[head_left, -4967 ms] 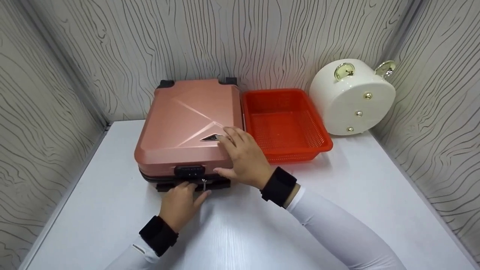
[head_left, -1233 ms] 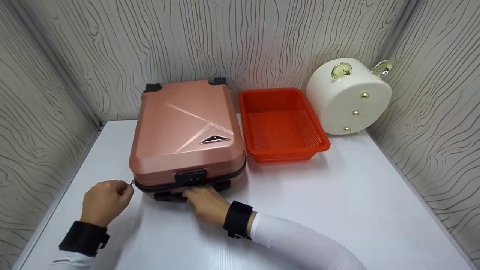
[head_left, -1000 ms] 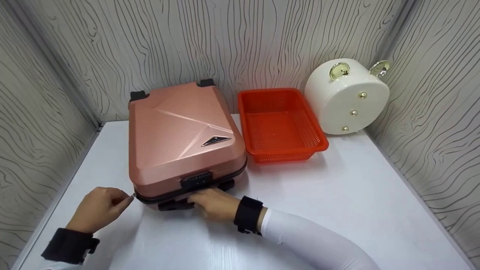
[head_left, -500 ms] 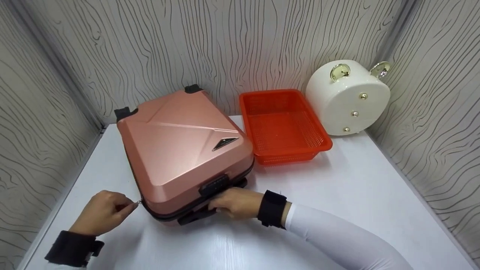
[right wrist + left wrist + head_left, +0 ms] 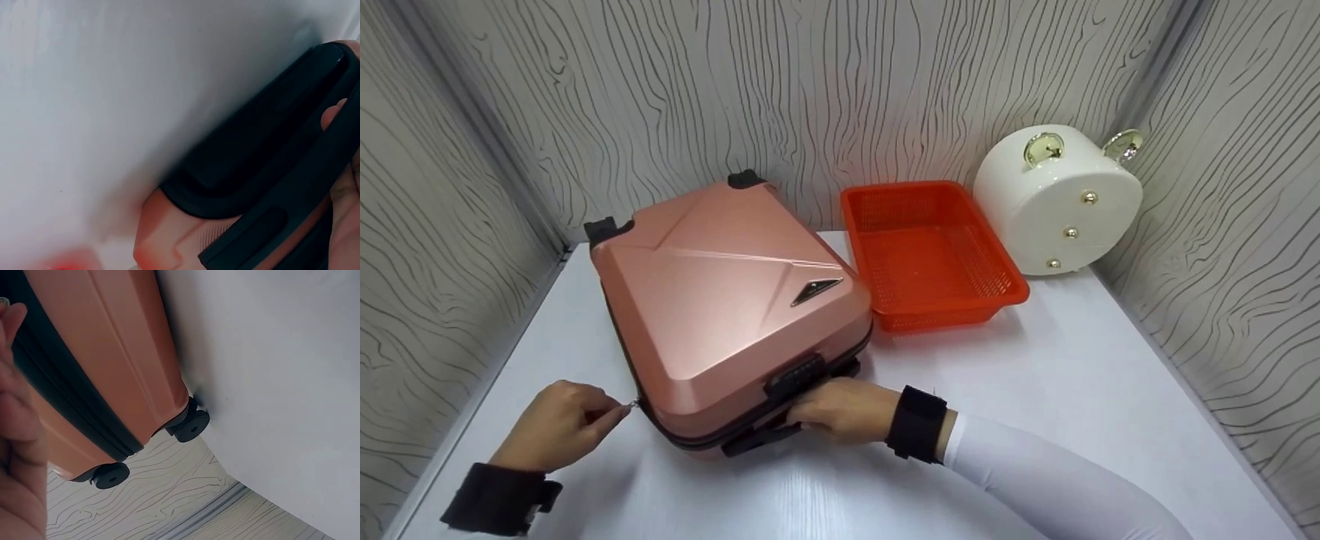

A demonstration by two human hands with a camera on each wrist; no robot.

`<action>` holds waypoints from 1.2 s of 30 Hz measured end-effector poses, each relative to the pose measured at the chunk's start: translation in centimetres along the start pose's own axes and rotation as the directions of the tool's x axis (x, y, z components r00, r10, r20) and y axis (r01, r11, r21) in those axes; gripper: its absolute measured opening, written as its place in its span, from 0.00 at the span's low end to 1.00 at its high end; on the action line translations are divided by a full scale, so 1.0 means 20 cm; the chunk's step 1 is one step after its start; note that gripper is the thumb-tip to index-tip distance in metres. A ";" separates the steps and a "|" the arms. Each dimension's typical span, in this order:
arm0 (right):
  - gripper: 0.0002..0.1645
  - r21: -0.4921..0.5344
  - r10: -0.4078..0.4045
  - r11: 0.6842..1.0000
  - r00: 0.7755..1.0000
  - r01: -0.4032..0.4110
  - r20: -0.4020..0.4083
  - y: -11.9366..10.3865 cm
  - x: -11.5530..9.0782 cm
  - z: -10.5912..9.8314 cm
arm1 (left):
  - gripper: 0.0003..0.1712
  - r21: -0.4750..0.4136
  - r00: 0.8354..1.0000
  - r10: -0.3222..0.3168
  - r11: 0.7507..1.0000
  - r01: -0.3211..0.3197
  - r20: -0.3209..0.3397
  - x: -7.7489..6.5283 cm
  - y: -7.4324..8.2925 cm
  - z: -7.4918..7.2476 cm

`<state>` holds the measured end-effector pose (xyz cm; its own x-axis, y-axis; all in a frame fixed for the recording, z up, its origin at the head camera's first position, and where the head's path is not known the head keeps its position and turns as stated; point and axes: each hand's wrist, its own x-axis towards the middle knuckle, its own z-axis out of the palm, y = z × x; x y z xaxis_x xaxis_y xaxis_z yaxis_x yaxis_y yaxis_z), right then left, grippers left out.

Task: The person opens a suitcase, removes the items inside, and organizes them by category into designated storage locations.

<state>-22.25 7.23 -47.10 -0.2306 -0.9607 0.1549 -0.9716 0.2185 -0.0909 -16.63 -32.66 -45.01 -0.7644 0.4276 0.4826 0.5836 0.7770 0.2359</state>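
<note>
A rose-pink hard-shell suitcase [image 5: 727,292] lies flat on the white table, turned at an angle with its handle end toward me. At its near left corner my left hand [image 5: 562,424] pinches the small metal zipper pull [image 5: 634,403] between thumb and finger. My right hand [image 5: 844,409] grips the black carry handle [image 5: 761,436] below the combination lock [image 5: 795,376]. In the right wrist view, fingers curl round the handle [image 5: 304,185]. The zipper track [image 5: 73,394] runs along the suitcase side in the left wrist view, and the teeth look closed there.
A red plastic basket [image 5: 952,306] stands right of the suitcase, touching or nearly touching it. Farther right is a white round case [image 5: 1057,202] with gold fittings. Patterned walls [image 5: 825,90] enclose the table [image 5: 1072,375] at the back and both sides.
The suitcase has been turned, its handle end swinging right and toward me. My left hand moved from the front middle to the left corner with the zipper pull; my right went from the lid to the handle.
</note>
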 end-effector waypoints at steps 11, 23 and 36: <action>0.12 -0.086 0.066 0.994 0.998 -0.067 -0.016 0.09 -0.04 -0.07 | 0.18 -0.050 0.998 0.033 0.998 -0.035 -0.055 0.02 0.08 -0.01; 0.12 -0.333 0.237 0.900 0.958 -0.279 -0.162 0.35 -0.06 -0.02 | 0.29 0.013 0.998 -0.008 1.000 0.008 -0.069 0.15 0.31 0.18; 0.07 -0.238 0.171 0.893 0.776 -0.383 -0.607 0.04 0.05 -0.11 | 0.20 0.017 0.990 -0.094 0.995 0.096 -0.105 0.23 0.34 0.28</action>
<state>-23.32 6.89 -44.94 -0.3776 -0.6045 0.7014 -0.7917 0.6037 0.0940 -17.72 -22.73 -45.88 -0.7827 0.3020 0.5442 0.5027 0.8223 0.2667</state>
